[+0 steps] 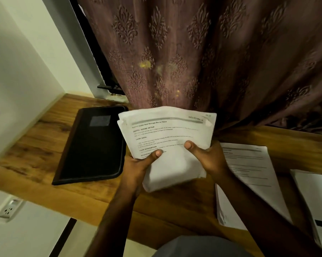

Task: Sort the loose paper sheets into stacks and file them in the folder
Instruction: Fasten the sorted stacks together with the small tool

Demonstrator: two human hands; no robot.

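Observation:
A bundle of printed paper sheets (167,130) is held up above the wooden desk (36,145), its top page showing headings and text. My left hand (143,166) grips the bundle's lower left edge, thumb on the front. My right hand (208,156) grips its lower right side, thumb pressed on the page. A closed black folder (93,145) lies flat on the desk to the left of the bundle. More loose printed sheets (249,171) lie on the desk to the right, partly under my right forearm.
A patterned mauve curtain (202,52) hangs directly behind the sheets and touches the desk. A pale wall (17,71) bounds the desk on the left. Another white sheet (315,197) lies at the far right edge. A wall socket (8,210) sits below the desk.

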